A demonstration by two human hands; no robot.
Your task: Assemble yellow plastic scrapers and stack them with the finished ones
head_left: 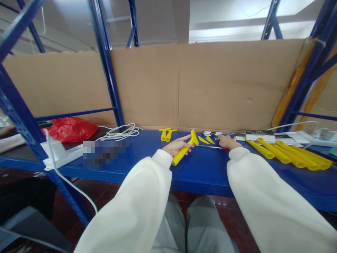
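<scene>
My left hand (177,146) is closed around a yellow T-shaped handle (180,155), a round tube with a flared head pointing away from me. Over the tabletop to the right, my right hand (228,142) has its fingers bent and the tips close together beside some tiny parts (215,139); whether anything is pinched there is too small to make out. A screwdriver (210,146) lies between the hands, its red grip partly under my right wrist. Two thin yellow strips (203,140) rest just beyond its shaft.
Two yellow T-shaped pieces (165,135) lie at the back left. Black-and-white marker-like sticks (212,133) lie by the cardboard wall (210,88). Several yellow tubes (279,154) are lined up at right. White cable (123,132), a power strip (64,156) and a red bag (75,129) are leftward.
</scene>
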